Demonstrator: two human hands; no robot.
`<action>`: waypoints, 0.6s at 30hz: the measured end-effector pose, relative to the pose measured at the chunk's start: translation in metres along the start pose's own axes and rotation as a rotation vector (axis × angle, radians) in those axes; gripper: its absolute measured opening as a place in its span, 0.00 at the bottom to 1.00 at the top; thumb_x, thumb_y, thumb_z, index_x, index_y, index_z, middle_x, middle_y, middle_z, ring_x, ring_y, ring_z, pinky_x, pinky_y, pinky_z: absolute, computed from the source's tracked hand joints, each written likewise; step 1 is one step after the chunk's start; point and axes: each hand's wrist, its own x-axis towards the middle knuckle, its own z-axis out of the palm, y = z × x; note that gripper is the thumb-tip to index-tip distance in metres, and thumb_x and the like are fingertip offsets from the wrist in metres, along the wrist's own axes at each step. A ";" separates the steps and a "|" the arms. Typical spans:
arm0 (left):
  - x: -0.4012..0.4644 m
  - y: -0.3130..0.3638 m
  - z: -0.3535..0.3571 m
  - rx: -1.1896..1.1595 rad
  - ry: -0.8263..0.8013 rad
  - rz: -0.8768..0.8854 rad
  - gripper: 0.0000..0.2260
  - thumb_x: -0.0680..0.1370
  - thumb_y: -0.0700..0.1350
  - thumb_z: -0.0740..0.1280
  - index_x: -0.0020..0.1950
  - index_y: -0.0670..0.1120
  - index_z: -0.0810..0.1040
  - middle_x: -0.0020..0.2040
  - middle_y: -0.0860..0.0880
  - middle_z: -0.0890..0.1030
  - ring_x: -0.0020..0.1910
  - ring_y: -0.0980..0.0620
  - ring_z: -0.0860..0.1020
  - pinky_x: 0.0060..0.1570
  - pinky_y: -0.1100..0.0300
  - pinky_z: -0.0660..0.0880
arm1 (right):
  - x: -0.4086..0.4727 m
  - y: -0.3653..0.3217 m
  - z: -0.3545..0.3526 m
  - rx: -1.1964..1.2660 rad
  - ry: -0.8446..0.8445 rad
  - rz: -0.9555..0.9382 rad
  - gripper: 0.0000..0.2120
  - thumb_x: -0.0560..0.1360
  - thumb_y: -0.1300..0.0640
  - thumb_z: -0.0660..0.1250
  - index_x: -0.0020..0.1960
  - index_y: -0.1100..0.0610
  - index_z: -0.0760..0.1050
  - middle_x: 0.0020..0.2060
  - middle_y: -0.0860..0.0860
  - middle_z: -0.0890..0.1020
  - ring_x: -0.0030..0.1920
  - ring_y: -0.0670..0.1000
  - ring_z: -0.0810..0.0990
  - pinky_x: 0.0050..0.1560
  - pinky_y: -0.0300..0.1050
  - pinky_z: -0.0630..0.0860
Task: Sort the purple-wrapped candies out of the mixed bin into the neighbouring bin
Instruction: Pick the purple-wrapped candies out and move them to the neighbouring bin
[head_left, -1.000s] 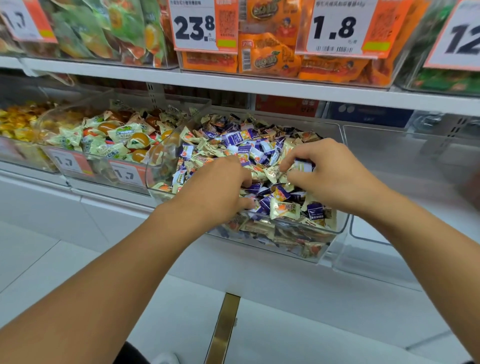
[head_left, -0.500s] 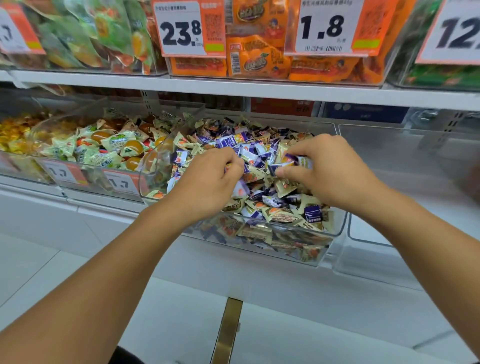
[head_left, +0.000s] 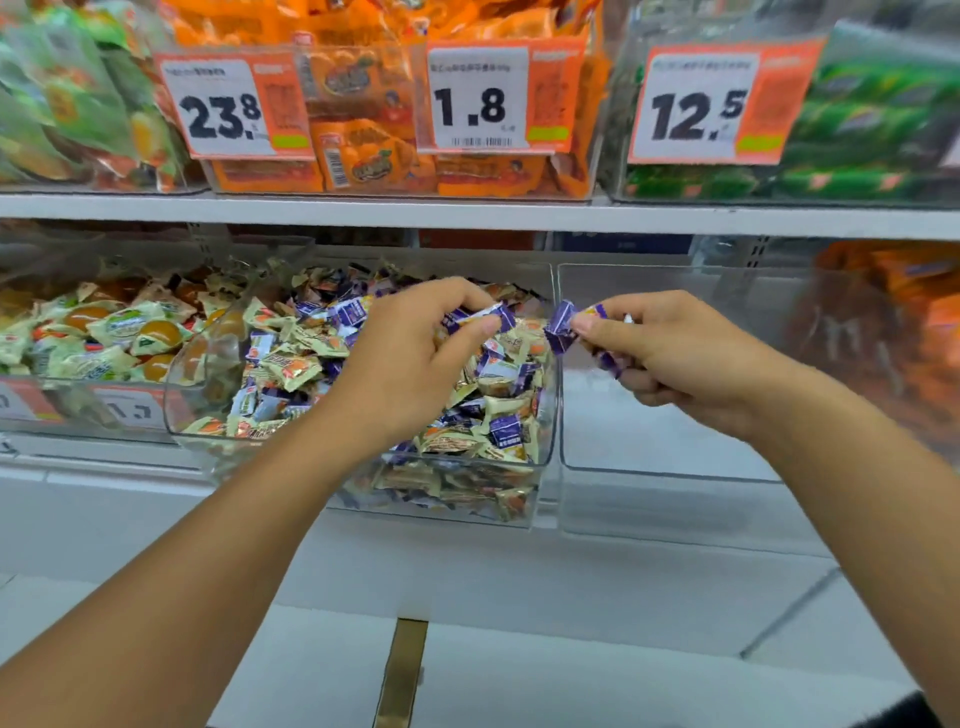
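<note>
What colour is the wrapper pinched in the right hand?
Purple, with a small orange-yellow patch; the candy in the right hand shows best in the head view.

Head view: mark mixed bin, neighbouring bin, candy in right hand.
mixed bin (head_left: 549, 415), head view, clear right wall.
neighbouring bin (head_left: 675, 473), head view, front lip.
purple candy (head_left: 560, 325), head view, wrapper end before the right hand's (head_left: 670, 353) fingertips.
</note>
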 end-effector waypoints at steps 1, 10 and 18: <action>0.009 0.008 0.007 -0.006 -0.058 0.009 0.04 0.82 0.48 0.65 0.52 0.50 0.79 0.39 0.57 0.78 0.28 0.59 0.71 0.30 0.69 0.63 | -0.002 0.004 -0.013 0.049 -0.004 0.098 0.12 0.80 0.50 0.68 0.41 0.56 0.78 0.33 0.53 0.71 0.25 0.46 0.58 0.21 0.35 0.54; 0.096 0.044 0.087 0.132 -0.527 0.024 0.26 0.80 0.46 0.69 0.77 0.51 0.66 0.74 0.51 0.70 0.71 0.52 0.69 0.63 0.66 0.63 | 0.007 0.047 -0.074 0.415 0.274 0.455 0.13 0.81 0.54 0.65 0.63 0.58 0.77 0.56 0.57 0.76 0.51 0.60 0.76 0.51 0.58 0.81; 0.020 -0.017 -0.004 0.089 -0.227 -0.102 0.04 0.77 0.49 0.72 0.52 0.54 0.82 0.47 0.59 0.83 0.45 0.64 0.80 0.38 0.72 0.73 | -0.003 0.007 -0.011 -0.355 0.366 -0.257 0.11 0.80 0.51 0.66 0.60 0.51 0.81 0.56 0.44 0.82 0.57 0.45 0.78 0.54 0.40 0.74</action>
